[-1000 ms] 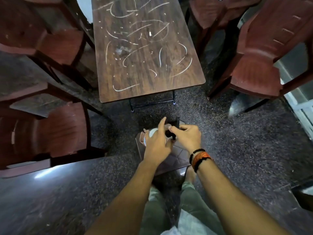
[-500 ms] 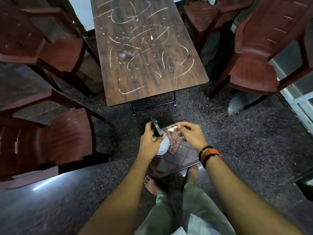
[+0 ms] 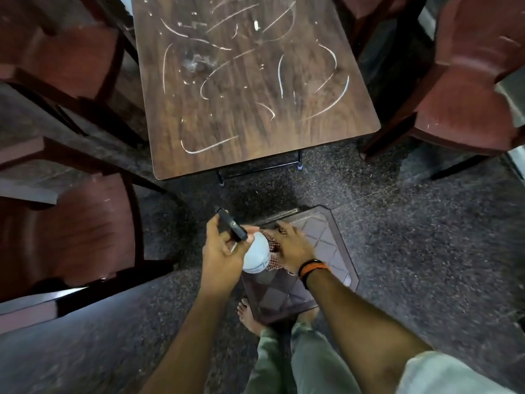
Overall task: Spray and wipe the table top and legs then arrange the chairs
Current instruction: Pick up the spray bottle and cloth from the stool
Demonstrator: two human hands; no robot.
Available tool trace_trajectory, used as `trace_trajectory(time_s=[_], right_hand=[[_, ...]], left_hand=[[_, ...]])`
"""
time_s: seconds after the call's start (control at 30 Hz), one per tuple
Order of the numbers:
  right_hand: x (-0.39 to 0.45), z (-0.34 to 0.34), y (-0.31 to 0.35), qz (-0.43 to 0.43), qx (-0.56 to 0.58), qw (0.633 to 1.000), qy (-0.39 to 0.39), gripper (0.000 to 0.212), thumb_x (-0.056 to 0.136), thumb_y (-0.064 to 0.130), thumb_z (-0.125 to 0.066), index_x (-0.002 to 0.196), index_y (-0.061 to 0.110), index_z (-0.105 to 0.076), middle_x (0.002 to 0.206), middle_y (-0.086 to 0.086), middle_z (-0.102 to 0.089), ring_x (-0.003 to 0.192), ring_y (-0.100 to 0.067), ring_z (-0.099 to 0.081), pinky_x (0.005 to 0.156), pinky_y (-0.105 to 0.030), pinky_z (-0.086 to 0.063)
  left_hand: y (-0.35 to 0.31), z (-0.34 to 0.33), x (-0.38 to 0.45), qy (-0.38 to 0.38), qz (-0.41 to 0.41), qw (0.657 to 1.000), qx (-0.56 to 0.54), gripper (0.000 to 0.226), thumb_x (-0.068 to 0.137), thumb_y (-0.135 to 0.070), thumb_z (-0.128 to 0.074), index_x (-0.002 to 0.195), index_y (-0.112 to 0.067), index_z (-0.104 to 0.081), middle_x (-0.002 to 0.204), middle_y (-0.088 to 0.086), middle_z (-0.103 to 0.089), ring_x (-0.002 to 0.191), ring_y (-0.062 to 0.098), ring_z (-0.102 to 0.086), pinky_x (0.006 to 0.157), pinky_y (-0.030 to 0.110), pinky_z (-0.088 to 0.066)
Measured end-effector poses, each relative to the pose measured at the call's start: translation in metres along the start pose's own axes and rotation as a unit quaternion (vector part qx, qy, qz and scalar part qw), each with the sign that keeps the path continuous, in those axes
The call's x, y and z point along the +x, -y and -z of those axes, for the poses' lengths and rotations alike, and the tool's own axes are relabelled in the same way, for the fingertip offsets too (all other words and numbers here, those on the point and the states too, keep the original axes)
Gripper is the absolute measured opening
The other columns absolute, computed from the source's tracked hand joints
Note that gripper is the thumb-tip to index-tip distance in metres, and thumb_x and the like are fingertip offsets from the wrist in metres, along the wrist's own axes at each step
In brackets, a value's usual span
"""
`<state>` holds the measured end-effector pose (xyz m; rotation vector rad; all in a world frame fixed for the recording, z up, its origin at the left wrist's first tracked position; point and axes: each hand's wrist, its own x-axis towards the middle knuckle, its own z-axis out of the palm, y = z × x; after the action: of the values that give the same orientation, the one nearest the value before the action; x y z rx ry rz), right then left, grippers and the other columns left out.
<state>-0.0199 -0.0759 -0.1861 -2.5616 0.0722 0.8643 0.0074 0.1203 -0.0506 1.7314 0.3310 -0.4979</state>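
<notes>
One dark wood-grain rectangular table top (image 3: 255,89), streaked with white curved marks, stands on black metal legs (image 3: 299,162). Four reddish-brown moulded chairs show around it: two to its left (image 3: 65,52) (image 3: 71,231) and two to its right (image 3: 468,109) (image 3: 366,7), the far right one only in part. One brown quilted-pattern stool seat (image 3: 326,243) sits on the speckled floor just in front of the table's near edge.

One white spray bottle with a black trigger head (image 3: 255,253) is held over the stool's left side. The left hand (image 3: 224,251) has its fingers curled round the black trigger head, the nozzle pointing up towards the table. The right hand (image 3: 292,248), with orange and black bands at the wrist, presses on one checked red-and-white cloth (image 3: 274,247) just right of the bottle; whether its fingers pinch the cloth cannot be told.

Against half a second earlier, the table fills more of the view, the bottle sits lower beside the stool, and the right hand has dropped from above the cloth onto it.
</notes>
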Motion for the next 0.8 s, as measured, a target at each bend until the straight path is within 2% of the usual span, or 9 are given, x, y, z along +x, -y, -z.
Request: trace_trajectory(time_s=[0.1,0.17,0.27,0.37,0.43,0.5,0.57,0.63,0.8], right_hand=[[0.023,-0.013,0.005,0.054,-0.088,0.992,0.073,0.085,0.097,0.037,-0.071,0.168,0.039,-0.023,0.178,0.001,-0.005,0.159,-0.045,-0.014,0.125,-0.065,-0.03],[0.029,-0.019,0.008,0.061,-0.144,0.985,0.08,0.091,0.097,0.029,-0.072,0.17,0.034,-0.019,0.179,0.003,0.002,0.162,-0.045,-0.002,0.125,-0.071,-0.024],[0.029,-0.019,0.015,0.081,-0.159,0.983,0.052,0.067,0.106,0.021,-0.056,0.166,0.033,-0.029,0.176,-0.005,-0.012,0.158,-0.046,-0.018,0.12,-0.07,-0.033],[0.024,-0.003,0.009,0.026,-0.074,0.997,0.009,0.038,0.108,0.034,-0.048,0.146,0.026,-0.05,0.148,-0.011,-0.049,0.133,-0.041,-0.055,0.108,-0.054,-0.049],[0.016,0.009,-0.001,-0.039,0.045,0.998,-0.007,0.039,0.102,0.015,-0.058,0.14,0.015,-0.063,0.139,-0.011,-0.059,0.128,-0.037,-0.06,0.106,-0.043,-0.051],[0.0,0.026,-0.008,-0.092,0.24,0.965,-0.05,0.032,0.097,0.003,-0.065,0.127,0.006,-0.072,0.127,-0.01,-0.07,0.12,-0.035,-0.066,0.1,-0.038,-0.053],[-0.027,0.06,-0.004,-0.14,0.472,0.866,-0.086,0.023,0.1,-0.002,-0.065,0.121,0.002,-0.074,0.12,-0.015,-0.077,0.118,-0.04,-0.07,0.096,-0.043,-0.056],[-0.062,0.101,0.011,-0.168,0.657,0.722,-0.136,0.021,0.105,-0.001,-0.059,0.12,0.001,-0.073,0.124,-0.023,-0.076,0.113,-0.042,-0.073,0.094,-0.049,-0.06],[-0.129,0.189,0.06,-0.078,0.897,0.419,-0.115,0.039,0.112,0.024,-0.042,0.132,0.005,-0.07,0.124,-0.02,-0.076,0.095,-0.036,-0.079,0.081,-0.048,-0.067]], left_hand=[[0.004,0.0,0.012,-0.008,-0.002,1.0,-0.01,0.08,0.101,-0.021,-0.079,0.165,-0.023,-0.03,0.117,-0.014,-0.082,0.119,0.013,-0.075,0.111,0.057,-0.056],[0.006,0.003,0.019,-0.001,-0.01,1.0,-0.013,0.079,0.101,-0.022,-0.078,0.163,-0.024,-0.029,0.119,-0.004,-0.083,0.121,0.019,-0.075,0.111,0.059,-0.055],[0.002,0.006,0.022,-0.003,-0.025,0.999,-0.025,0.075,0.101,-0.017,-0.077,0.16,-0.018,-0.03,0.117,0.003,-0.083,0.119,0.024,-0.076,0.108,0.058,-0.058],[-0.015,0.005,0.015,0.001,-0.033,0.999,-0.038,0.07,0.101,-0.009,-0.075,0.158,-0.014,-0.033,0.115,0.005,-0.083,0.116,0.021,-0.078,0.105,0.05,-0.061],[-0.03,0.006,0.007,0.016,-0.035,0.999,-0.03,0.069,0.101,-0.01,-0.075,0.157,-0.017,-0.036,0.114,0.003,-0.083,0.115,0.02,-0.078,0.105,0.049,-0.061],[-0.047,0.007,-0.004,0.035,-0.038,0.998,-0.036,0.064,0.101,-0.009,-0.074,0.155,-0.018,-0.041,0.115,0.005,-0.083,0.116,0.023,-0.078,0.106,0.051,-0.06],[-0.069,0.007,-0.018,0.051,-0.058,0.996,-0.048,0.058,0.102,-0.015,-0.072,0.154,-0.021,-0.046,0.115,0.009,-0.082,0.116,0.025,-0.077,0.105,0.051,-0.06],[-0.093,0.004,-0.03,0.039,-0.092,0.995,-0.029,0.053,0.106,-0.024,-0.07,0.154,-0.022,-0.049,0.108,0.008,-0.082,0.111,0.025,-0.078,0.103,0.048,-0.06],[-0.149,-0.009,-0.055,-0.054,-0.141,0.988,-0.012,0.055,0.109,-0.046,-0.05,0.148,-0.007,-0.056,0.079,0.001,-0.068,0.081,0.022,-0.068,0.092,0.046,-0.056]])
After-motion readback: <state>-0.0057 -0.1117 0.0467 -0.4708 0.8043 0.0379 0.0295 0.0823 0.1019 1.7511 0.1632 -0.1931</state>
